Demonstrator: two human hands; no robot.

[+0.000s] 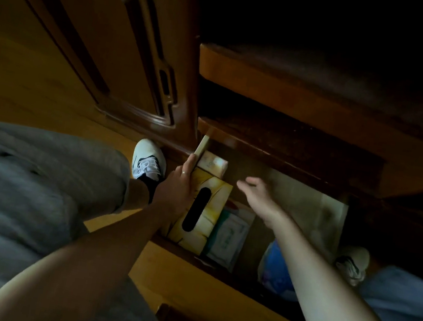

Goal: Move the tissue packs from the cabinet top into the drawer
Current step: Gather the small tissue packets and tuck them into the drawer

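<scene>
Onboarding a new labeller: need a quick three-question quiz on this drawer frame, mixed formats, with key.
1. True or false: the right hand grips a pack.
2. Which hand touches the small tissue pack? A) left B) right C) neither
3. Fill in: the yellow tissue box lies inside the open ____.

Key:
1. False; it is open and empty above the drawer.
2. A; the left hand has fingers at the pack's left side.
3. drawer
</scene>
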